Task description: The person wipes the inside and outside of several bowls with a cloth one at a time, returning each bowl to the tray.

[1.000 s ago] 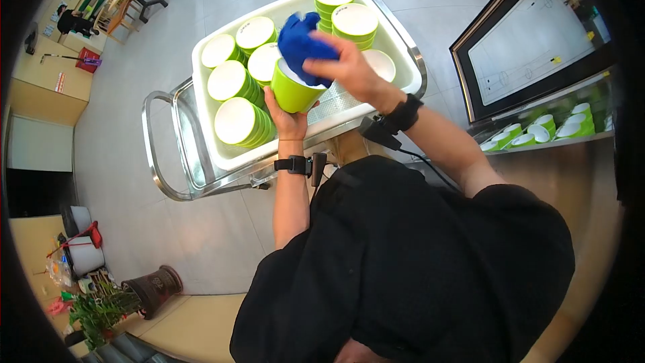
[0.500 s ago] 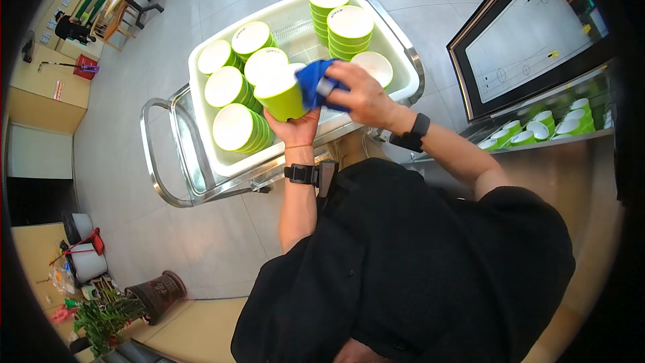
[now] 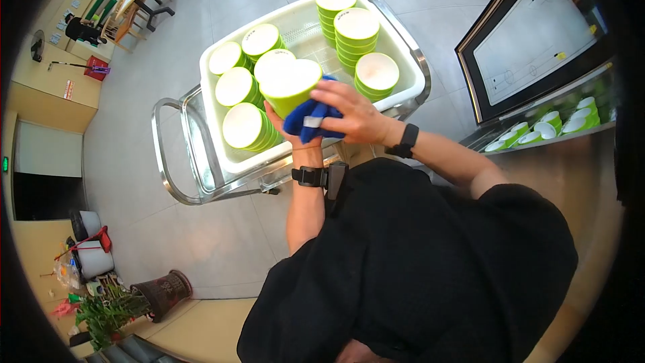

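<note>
My left hand [image 3: 289, 132] grips a green bowl with a white inside [image 3: 290, 83] from below, over the near side of a white tub [image 3: 227, 161]. Fingers of my right hand [image 3: 356, 115] hold a blue cloth [image 3: 310, 119] against the bowl's lower outer side. The cloth hides part of my left hand. Stacks of the same bowls stand in the tub: several at the left, such as the near-left stack [image 3: 244, 126], and others at the right, among them the tall stack [image 3: 356, 25] and the near-right stack [image 3: 377, 72].
The tub rests on a metal cart [image 3: 161, 154] with a curved handle at the left. Tilted green bowls [image 3: 545, 128] lie on a shelf at the right, below a black-framed panel [image 3: 531, 40]. A potted plant [image 3: 161, 294] stands at lower left; a person [image 3: 82, 29] is far off upper left.
My right hand and the blue cloth have moved down and left, from the bowl's right rim to its lower side. The whole view has shifted slightly.
</note>
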Demonstrator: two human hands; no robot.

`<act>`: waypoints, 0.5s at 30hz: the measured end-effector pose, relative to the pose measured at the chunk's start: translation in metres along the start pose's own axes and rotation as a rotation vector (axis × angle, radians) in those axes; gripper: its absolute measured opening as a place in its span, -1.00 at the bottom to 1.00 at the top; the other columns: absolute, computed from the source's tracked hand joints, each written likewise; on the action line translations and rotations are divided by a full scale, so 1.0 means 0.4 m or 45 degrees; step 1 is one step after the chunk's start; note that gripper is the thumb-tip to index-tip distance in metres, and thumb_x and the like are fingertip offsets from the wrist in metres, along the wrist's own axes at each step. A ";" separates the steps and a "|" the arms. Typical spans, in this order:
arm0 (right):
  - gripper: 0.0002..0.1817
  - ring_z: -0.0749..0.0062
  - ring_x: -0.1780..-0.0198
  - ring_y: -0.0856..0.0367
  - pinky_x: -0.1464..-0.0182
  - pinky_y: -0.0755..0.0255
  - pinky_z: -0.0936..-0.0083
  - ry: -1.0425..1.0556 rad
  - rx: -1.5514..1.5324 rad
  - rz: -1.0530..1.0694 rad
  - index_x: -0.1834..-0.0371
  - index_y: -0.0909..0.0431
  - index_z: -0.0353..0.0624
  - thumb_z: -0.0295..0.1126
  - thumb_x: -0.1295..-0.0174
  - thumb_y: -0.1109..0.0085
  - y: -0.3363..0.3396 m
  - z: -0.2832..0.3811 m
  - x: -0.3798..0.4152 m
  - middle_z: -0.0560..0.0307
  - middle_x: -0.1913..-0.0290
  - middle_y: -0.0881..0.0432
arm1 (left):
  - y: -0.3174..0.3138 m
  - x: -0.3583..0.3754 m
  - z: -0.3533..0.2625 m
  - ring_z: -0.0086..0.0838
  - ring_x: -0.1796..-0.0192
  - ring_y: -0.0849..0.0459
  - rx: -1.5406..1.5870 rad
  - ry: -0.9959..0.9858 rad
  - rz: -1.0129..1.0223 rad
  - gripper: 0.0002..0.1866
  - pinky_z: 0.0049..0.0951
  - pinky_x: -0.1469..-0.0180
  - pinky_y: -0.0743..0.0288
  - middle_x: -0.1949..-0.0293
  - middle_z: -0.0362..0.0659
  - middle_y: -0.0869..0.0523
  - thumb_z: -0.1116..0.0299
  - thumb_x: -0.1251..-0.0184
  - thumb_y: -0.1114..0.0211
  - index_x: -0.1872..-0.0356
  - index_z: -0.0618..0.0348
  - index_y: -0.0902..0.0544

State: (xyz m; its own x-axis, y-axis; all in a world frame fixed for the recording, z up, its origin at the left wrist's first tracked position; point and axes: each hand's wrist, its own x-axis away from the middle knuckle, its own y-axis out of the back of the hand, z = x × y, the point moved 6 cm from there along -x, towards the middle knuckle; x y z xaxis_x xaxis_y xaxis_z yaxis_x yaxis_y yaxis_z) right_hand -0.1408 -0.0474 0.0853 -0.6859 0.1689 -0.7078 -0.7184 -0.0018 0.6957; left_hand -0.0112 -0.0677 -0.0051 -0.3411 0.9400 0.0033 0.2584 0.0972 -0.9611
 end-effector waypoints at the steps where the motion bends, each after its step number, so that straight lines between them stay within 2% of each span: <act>1: -0.69 -0.05 -0.25 -0.28 -0.22 -0.24 0.14 -0.135 -0.038 -0.097 0.24 -0.52 -0.14 -0.58 0.15 -0.18 0.013 -0.013 0.014 -0.08 -0.20 -0.33 | -0.036 0.011 -0.004 -0.16 -0.16 -0.47 -0.002 0.005 0.044 -0.33 -0.10 -0.24 -0.30 -0.21 -0.08 -0.44 -0.22 -0.29 0.16 -0.24 0.05 -0.34; 2: -0.69 -0.05 -0.25 -0.28 -0.22 -0.24 0.14 -0.134 -0.038 -0.096 0.24 -0.52 -0.14 -0.58 0.15 -0.18 0.009 -0.016 0.021 -0.08 -0.20 -0.33 | -0.054 0.019 -0.005 -0.14 -0.16 -0.47 -0.003 0.013 0.086 -0.33 -0.07 -0.22 -0.32 -0.21 -0.08 -0.44 -0.22 -0.29 0.18 -0.23 0.06 -0.35; 3: -0.62 -0.08 -0.22 -0.30 -0.21 -0.25 0.17 -0.475 -0.146 -0.226 0.16 -0.50 -0.16 -0.58 0.17 -0.18 0.017 -0.062 0.040 -0.11 -0.18 -0.35 | -0.042 0.021 -0.013 -0.14 -0.16 -0.47 -0.001 0.015 0.085 -0.33 -0.07 -0.22 -0.32 -0.21 -0.08 -0.44 -0.22 -0.29 0.18 -0.23 0.06 -0.35; 4: -0.55 -0.10 -0.19 -0.31 -0.20 -0.25 0.20 -0.818 -0.251 -0.357 0.09 -0.48 -0.18 -0.59 0.18 -0.17 0.021 -0.103 0.064 -0.13 -0.16 -0.36 | -0.064 0.028 -0.009 -0.12 -0.16 -0.47 0.094 0.198 0.280 -0.33 -0.05 -0.20 -0.34 -0.21 -0.09 -0.43 -0.21 -0.30 0.20 -0.23 0.07 -0.35; 5: -0.50 0.06 -0.06 -0.46 -0.12 -0.33 0.35 -0.958 -0.379 -0.488 -0.03 -0.43 -0.24 -0.55 0.11 -0.16 0.021 -0.144 0.065 -0.14 -0.02 -0.47 | -0.086 0.041 0.002 -0.10 -0.17 -0.47 0.188 0.385 0.475 -0.34 -0.02 -0.17 -0.36 -0.22 -0.09 -0.42 -0.20 -0.30 0.21 -0.23 0.08 -0.35; 6: -0.53 0.35 0.11 -0.54 0.02 -0.40 0.51 -1.349 -0.737 -0.538 -0.06 -0.41 -0.30 -0.54 0.01 -0.11 -0.003 -0.187 0.097 0.01 0.12 -0.56 | -0.035 0.027 0.006 -0.13 -0.14 -0.50 0.010 0.258 0.016 -0.34 -0.09 -0.13 -0.41 -0.18 -0.06 -0.46 -0.18 -0.31 0.20 -0.21 0.13 -0.37; 8: -0.53 0.50 0.12 -0.52 -0.01 -0.39 0.62 -1.339 -1.474 -0.549 -0.11 -0.38 -0.33 -0.56 -0.05 0.00 -0.022 -0.219 0.056 0.14 0.13 -0.57 | -0.057 0.045 0.016 -0.17 -0.11 -0.52 -0.342 0.288 0.095 -0.34 -0.18 -0.16 -0.40 -0.12 -0.01 -0.51 -0.15 -0.31 0.16 -0.18 0.22 -0.39; 9: -0.54 0.53 0.10 -0.52 0.00 -0.39 0.65 -1.331 -1.520 -0.456 -0.12 -0.39 -0.31 -0.60 -0.06 0.05 -0.011 -0.218 0.039 0.15 0.10 -0.56 | -0.069 0.059 0.022 -0.21 -0.07 -0.54 -0.329 0.405 0.117 -0.41 -0.23 -0.10 -0.45 -0.07 -0.03 -0.54 -0.06 -0.33 0.11 -0.16 0.22 -0.40; 12: -0.54 0.52 0.07 -0.51 -0.02 -0.38 0.66 -1.279 -1.452 -0.319 -0.10 -0.40 -0.33 -0.59 -0.04 0.04 0.042 -0.220 -0.015 0.15 0.07 -0.55 | -0.093 0.061 0.021 -0.31 -0.07 -0.54 -0.689 0.404 0.327 -0.46 -0.35 -0.15 -0.38 -0.03 -0.06 -0.57 0.02 -0.31 -0.01 -0.12 0.25 -0.44; 13: -0.57 0.50 0.09 -0.50 0.02 -0.37 0.63 -1.210 -1.518 -0.182 -0.05 -0.46 -0.28 -0.61 -0.03 -0.01 0.044 -0.215 -0.040 0.20 0.09 -0.53 | -0.087 0.063 0.017 -0.31 -0.07 -0.54 -0.687 0.391 0.318 -0.46 -0.35 -0.15 -0.38 -0.03 -0.06 -0.57 0.02 -0.31 -0.01 -0.12 0.25 -0.44; 14: -0.57 0.50 0.09 -0.50 0.02 -0.37 0.63 -1.204 -1.523 -0.173 -0.05 -0.46 -0.28 -0.61 -0.03 -0.01 0.050 -0.209 -0.056 0.20 0.09 -0.53 | -0.070 0.058 0.015 -0.32 -0.06 -0.54 -0.764 0.388 0.236 -0.50 -0.38 -0.16 -0.35 0.01 -0.08 -0.58 0.06 -0.31 -0.03 -0.10 0.25 -0.46; 15: -0.61 0.48 0.10 -0.49 0.05 -0.36 0.62 -0.896 -1.268 0.006 0.01 -0.50 -0.24 -0.62 -0.01 -0.05 0.067 -0.176 -0.094 0.20 0.13 -0.51 | -0.056 0.056 0.013 -0.34 -0.06 -0.55 -0.842 0.390 0.155 -0.53 -0.41 -0.18 -0.33 0.04 -0.10 -0.59 0.10 -0.31 -0.05 -0.09 0.24 -0.48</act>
State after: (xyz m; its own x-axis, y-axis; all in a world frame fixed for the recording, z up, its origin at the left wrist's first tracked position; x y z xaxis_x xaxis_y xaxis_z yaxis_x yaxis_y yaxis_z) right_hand -0.1425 -0.1230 0.1218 -0.6979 0.6635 -0.2697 -0.7030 -0.7066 0.0810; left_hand -0.0294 -0.0508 0.0152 -0.0328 0.9965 0.0774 0.8020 0.0724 -0.5929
